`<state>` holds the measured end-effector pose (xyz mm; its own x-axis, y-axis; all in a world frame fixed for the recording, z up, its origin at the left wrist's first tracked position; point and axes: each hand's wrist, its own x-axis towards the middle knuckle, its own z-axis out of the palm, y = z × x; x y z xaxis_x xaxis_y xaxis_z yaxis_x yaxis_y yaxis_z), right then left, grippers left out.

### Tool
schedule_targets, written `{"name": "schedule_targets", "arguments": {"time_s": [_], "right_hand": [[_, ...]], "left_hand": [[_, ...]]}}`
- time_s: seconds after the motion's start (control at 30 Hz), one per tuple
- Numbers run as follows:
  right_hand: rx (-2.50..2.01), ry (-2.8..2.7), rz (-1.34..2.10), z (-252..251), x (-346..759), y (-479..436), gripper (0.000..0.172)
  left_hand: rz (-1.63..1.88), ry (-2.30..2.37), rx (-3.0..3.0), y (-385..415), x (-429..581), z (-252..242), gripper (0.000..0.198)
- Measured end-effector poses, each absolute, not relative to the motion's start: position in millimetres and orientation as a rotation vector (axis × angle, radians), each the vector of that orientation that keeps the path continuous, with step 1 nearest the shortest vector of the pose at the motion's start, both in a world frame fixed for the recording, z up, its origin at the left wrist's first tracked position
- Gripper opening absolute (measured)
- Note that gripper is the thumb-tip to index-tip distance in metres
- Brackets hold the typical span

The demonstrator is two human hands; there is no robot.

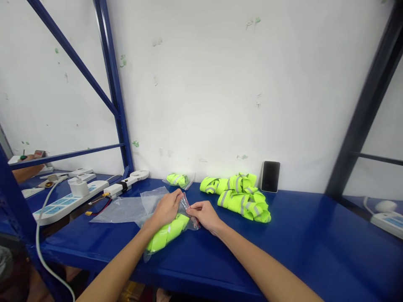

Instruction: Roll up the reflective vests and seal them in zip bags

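A clear zip bag point(192, 223) with a red-edged seal lies near the front of the blue table, a folded neon-yellow reflective strap point(166, 235) inside it. My left hand point(167, 206) pinches the far end of the bag's seal. Lower along the same seal, my right hand point(204, 214) grips the edge between thumb and fingers. Flat clear plastic bags point(121, 209) lie beside my left hand. To the right of my hands sit several loose bundles of neon-yellow reflective strap point(244, 203). Another bagged strap point(178, 180) rests by the wall.
A dark phone point(270, 176) leans against the wall. At the left are a white handheld fan point(138, 176), a battery with wires point(113, 189) and a power strip point(71, 203) with a charger. Its cable hangs past a blue frame post point(118, 105). Another person's arm point(28, 172) shows far left.
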<state>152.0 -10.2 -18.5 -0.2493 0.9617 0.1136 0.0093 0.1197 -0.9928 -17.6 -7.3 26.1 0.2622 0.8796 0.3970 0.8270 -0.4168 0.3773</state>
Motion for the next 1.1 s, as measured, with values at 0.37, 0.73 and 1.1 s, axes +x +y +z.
{"name": "schedule_targets", "arguments": {"time_s": [0.37,0.73,1.1], "right_hand": [[-1.045,-1.426,1.303,-18,150,-9,0.023],[-1.052,-1.417,1.249,-10,145,-15,0.009],[-1.056,-1.596,0.866,-21,145,-8,0.017]], "left_hand": [[0.942,1.556,2.386,-2,-18,17,0.034],[1.007,1.385,2.343,-4,-15,21,0.033],[0.975,1.227,2.175,3,-15,18,0.028]]}}
